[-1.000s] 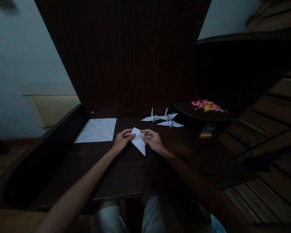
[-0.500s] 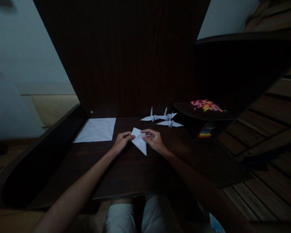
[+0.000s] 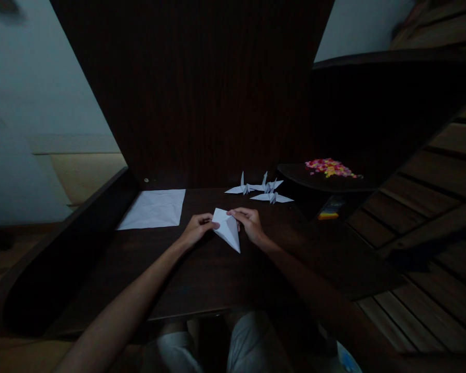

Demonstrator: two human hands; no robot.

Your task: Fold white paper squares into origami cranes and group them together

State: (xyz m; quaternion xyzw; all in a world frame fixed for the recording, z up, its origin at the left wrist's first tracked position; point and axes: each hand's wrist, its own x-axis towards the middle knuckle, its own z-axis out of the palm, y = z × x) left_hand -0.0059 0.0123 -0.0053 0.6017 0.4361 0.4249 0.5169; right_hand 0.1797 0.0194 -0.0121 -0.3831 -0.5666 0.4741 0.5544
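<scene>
A white folded paper [image 3: 228, 229], a long kite-like triangle with its tip pointing toward me, is held just above the dark wooden desk [image 3: 202, 274]. My left hand [image 3: 196, 229] pinches its upper left corner. My right hand [image 3: 249, 224] grips its right edge, fingers curled over the top. A flat creased white sheet [image 3: 154, 208] lies to the left of my hands. Three finished white paper cranes [image 3: 261, 189] stand behind my right hand.
A dark upright panel [image 3: 194, 88] closes the back of the desk. To the right, a dark shelf carries a heap of small pink and yellow bits [image 3: 329, 167], with a striped coloured object [image 3: 329, 211] below it. Wooden slats run along the far right.
The folded paper has tilted and shifted slightly toward me and to the right, its tip now lower. My right hand has moved from on top of the paper to its right edge.
</scene>
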